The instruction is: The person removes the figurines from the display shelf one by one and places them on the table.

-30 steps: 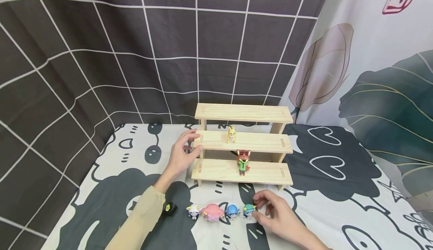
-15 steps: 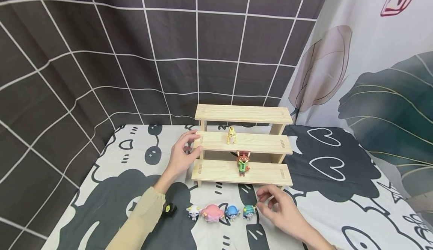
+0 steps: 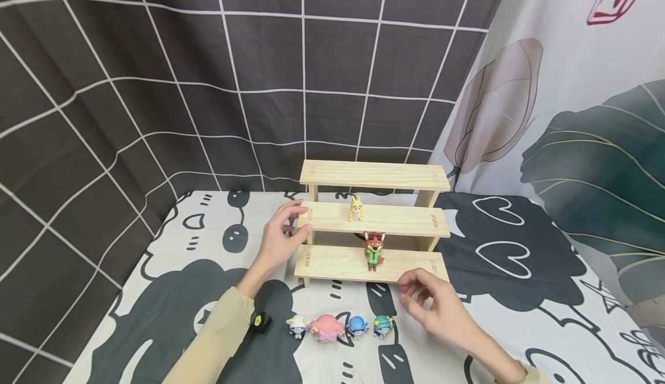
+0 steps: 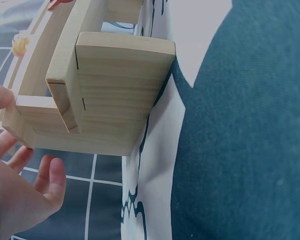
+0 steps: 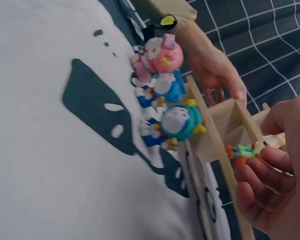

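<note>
My left hand (image 3: 280,237) holds the left end of the middle board of a three-tier wooden display shelf (image 3: 405,217), thumb at the front edge and fingertips at the back. The left wrist view shows the fingers (image 4: 22,156) against that board's end. Loosely curled and with nothing in it, my right hand (image 3: 433,303) hovers by the bottom board's right front. To its left stands a figurine in a green hat (image 3: 383,325), beside a blue-hatted figurine (image 3: 357,325), a pink figurine (image 3: 326,327) and a white-hatted figurine (image 3: 298,325).
A yellow figurine (image 3: 355,208) stands on the middle board, and a fox figurine (image 3: 373,251) in green clothes on the bottom one. By my left sleeve (image 3: 213,338) lies a small black object (image 3: 261,321) with a yellow mark. A dark checked curtain (image 3: 260,84) hangs behind the shelf.
My right hand has moved away from the green-hatted figurine, to the right and forward toward the bottom board. The left hand, shelf and figurines keep their places.
</note>
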Demonstrator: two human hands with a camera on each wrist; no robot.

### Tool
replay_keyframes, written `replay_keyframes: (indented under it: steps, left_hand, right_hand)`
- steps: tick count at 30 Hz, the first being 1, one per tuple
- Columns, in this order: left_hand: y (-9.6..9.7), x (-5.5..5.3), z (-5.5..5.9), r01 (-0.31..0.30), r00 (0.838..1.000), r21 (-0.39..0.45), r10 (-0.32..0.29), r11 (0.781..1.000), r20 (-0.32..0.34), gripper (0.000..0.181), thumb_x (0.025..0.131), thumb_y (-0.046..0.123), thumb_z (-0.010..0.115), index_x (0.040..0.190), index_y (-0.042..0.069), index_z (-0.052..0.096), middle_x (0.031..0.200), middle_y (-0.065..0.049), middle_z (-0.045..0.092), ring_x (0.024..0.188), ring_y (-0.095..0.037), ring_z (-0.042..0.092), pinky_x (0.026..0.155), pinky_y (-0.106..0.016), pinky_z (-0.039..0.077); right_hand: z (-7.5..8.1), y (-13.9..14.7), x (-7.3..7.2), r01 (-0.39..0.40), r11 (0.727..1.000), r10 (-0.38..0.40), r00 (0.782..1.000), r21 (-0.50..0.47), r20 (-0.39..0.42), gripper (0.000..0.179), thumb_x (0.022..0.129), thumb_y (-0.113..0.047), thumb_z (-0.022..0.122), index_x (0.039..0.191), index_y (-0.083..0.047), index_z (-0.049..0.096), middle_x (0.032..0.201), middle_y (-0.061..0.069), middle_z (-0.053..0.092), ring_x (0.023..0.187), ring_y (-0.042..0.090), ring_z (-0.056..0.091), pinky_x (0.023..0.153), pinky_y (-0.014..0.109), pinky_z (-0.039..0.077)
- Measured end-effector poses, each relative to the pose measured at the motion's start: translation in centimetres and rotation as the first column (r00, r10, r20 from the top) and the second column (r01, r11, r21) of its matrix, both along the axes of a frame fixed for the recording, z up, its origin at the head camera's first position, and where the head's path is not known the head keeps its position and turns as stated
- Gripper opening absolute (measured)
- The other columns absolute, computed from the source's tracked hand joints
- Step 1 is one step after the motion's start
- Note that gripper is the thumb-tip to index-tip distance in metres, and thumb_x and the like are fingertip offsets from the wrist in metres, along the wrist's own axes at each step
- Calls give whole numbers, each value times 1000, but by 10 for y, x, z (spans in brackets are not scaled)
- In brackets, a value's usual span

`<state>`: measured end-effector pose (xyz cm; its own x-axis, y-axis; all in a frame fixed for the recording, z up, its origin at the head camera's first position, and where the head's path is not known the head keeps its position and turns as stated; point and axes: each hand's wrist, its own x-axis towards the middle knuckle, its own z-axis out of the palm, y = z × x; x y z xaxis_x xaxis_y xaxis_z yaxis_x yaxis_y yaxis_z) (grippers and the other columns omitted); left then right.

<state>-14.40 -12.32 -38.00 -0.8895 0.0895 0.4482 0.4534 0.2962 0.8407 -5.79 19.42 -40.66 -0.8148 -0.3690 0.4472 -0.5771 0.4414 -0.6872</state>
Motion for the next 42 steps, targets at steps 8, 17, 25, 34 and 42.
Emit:
replay_keyframes:
  steps: [8,17,25,34,42]
  left_hand:
    - [0,2,2,-14,1000,-29,14,999,-17,32,84,-10,70,115,-11,63,137,-29,53,109,-43,58,80,-51,52]
    - [0,0,1,-9,1000,-13,8,1000,-9,32,85,-10,70,116,-11,62,138,-29,52,109,-44,56,81,-57,51]
    - [0,0,2,-5,1000,6,5,1000,-4,32,84,-11,70,115,-12,62,137,-29,52,109,-45,56,81,-61,50]
    - [1,0,1,-5,1000,10,5,1000,-2,32,83,-11,69,115,-12,62,138,-30,51,108,-46,56,81,-63,49]
    - [0,0,1,3,1000,7,-3,1000,-2,32,85,-10,69,116,-11,62,138,-29,51,109,-45,56,81,-61,50]
  right_hand:
    - [20,0,-16,15,1000,-15,1000,14,16,27,79,7,74,100,-7,65,87,-5,65,74,8,60,58,25,52]
    - [32,-4,-31,-36,999,36,994,2,-103,34,76,12,74,104,-4,64,90,5,68,76,10,62,57,25,52]
    - [44,-3,-47,-13,1000,15,995,19,-97,37,77,14,74,107,-5,64,94,3,69,77,11,62,58,25,51]
    - [55,-7,-67,-18,1000,19,993,9,-115,34,78,15,72,106,-2,63,93,4,67,75,12,62,57,24,50]
    - [61,-15,-82,-22,1000,23,993,10,-113,33,80,12,72,110,1,63,99,13,68,82,22,66,62,26,53]
